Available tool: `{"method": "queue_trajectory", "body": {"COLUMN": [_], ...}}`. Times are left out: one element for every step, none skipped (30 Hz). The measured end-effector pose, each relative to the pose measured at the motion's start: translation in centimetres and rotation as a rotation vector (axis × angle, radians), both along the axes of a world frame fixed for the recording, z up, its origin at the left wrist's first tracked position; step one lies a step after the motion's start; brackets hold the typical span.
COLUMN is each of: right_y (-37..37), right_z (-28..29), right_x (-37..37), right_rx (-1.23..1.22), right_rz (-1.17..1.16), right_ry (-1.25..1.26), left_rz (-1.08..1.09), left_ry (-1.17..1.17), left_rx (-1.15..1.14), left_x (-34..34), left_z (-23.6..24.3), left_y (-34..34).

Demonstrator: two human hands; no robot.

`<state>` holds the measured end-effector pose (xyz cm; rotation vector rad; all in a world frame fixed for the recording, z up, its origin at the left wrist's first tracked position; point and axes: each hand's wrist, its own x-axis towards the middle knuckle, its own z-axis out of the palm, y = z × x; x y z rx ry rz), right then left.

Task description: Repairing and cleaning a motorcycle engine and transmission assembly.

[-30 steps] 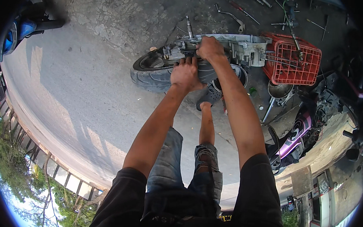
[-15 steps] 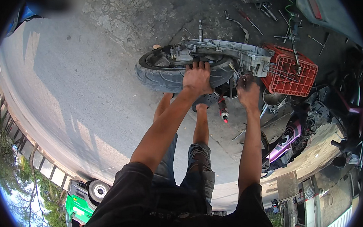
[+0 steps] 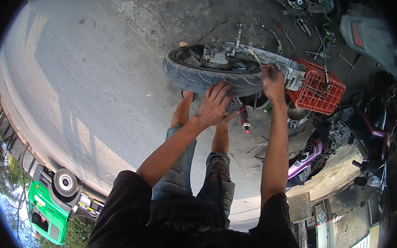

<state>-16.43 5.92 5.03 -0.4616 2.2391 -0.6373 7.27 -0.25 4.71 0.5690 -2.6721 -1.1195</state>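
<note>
A motorcycle wheel with a black tyre (image 3: 196, 80) lies low over the ground in front of me, joined to a grey metal engine casing (image 3: 296, 75). My left hand (image 3: 212, 107) is at the tyre's near side, fingers stretched out and apart, holding nothing; whether the fingertips touch the rubber is hard to tell. My right hand (image 3: 272, 84) is closed over the wheel's right side, beside the casing. Its fingers pinch a slim tool with a pale, brush-like tip (image 3: 254, 55), which points toward the wheel's inner parts.
A red plastic crate (image 3: 319, 94) sits at the casing's right end. A red bottle (image 3: 245, 121) lies near my feet. Several tools, among them a red-handled one (image 3: 284, 34), lie on the ground beyond. A purple-and-black motorcycle (image 3: 309, 153) is at right; a green truck (image 3: 45, 210) shows at lower left.
My left hand has come off the wheel's top edge toward me, its fingers spreading. My right hand has risen to the wheel's upper right with the slim tool. The view has shifted.
</note>
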Motion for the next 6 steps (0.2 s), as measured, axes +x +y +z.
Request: {"method": "queue_trajectory", "body": {"right_y": [1.2, 3.0, 4.9, 6.1, 8.0, 10.4], "right_z": [0.3, 0.6, 0.8, 1.2, 1.8, 1.7], "right_x": [1.1, 3.1, 4.9, 6.9, 8.9, 10.7], "right_rx": [0.011, -0.02, -0.055, -0.044, -0.023, -0.157], "right_rz": [-0.01, -0.057, -0.108, -0.198, -0.294, -0.364], "right_ry": [0.008, -0.007, -0.016, -0.03, -0.04, -0.049], "left_rz": [0.067, 0.129, 0.21, 0.294, 0.435, 0.4], "left_ry": [-0.085, -0.167, -0.271, -0.456, -0.734, -0.725], "left_rx": [0.023, 0.042, 0.037, 0.053, 0.277, 0.28], "left_x": [3.1, 6.7, 10.9, 16.6, 21.9, 21.4], "left_z": [0.9, 1.3, 1.5, 0.9, 1.0, 1.1], "left_y": [-0.3, -0.5, -0.7, -0.7, -1.0, -1.3]}}
